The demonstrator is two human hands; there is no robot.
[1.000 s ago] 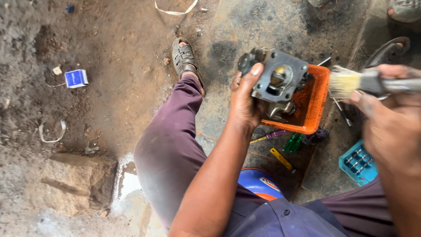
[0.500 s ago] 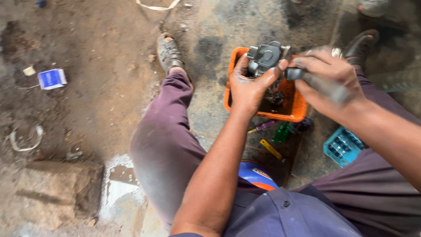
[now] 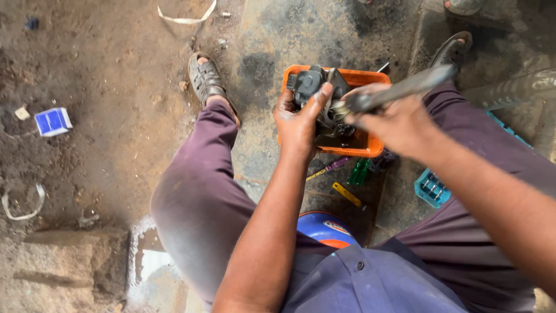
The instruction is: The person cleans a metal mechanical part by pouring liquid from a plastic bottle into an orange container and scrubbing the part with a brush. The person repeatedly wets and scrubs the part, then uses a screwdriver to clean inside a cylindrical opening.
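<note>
The left hand is wrapped tight around a grimy grey cast-metal engine part, thumb laid up across its face, holding it just above the shallow orange plastic tray that sits on the oil-stained floor between the person's knees. The right hand is closed in a fist around the grey handle of a paintbrush, the handle slanting up and away to the right while the bristle end presses in against the metal part; the bristles themselves are mostly hidden behind the fingers. Both hands are close together, nearly touching over the tray. Just below the tray lie a purple-handled screwdriver, a green-handled tool and a flat yellow strip. Off to the right, half tucked under the leg, sits a teal plastic case of small metal bits. A blue and orange rounded container rests near the lap. Far left, on the dirt, there's a small blue and white carton.
</note>
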